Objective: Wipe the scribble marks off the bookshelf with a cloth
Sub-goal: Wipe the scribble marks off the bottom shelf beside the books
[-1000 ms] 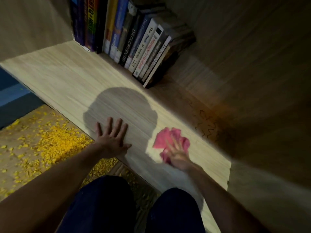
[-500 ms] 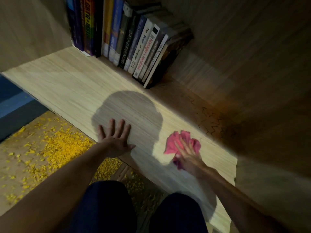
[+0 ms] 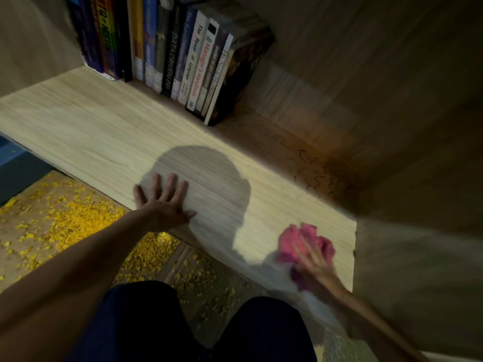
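- The left hand (image 3: 162, 205) is laid flat on the bookshelf board (image 3: 91, 126) near its front edge, with the fingers straight and spread and nothing held.
- The right hand (image 3: 316, 267) is motion-blurred. Its fingers are seen stretched out over the crumpled pink cloth (image 3: 303, 241), which is pressed onto the board.
- The cloth is located at the board's front right corner, near the side panel.
- The scribble marks (image 3: 316, 176) — dark zigzag lines — are noted at the back right of the board, in shadow and apart from the cloth.
- A row of books (image 3: 183, 53) is stood at the back left.
- A yellow-flecked floor (image 3: 65, 220) is seen below the front edge.
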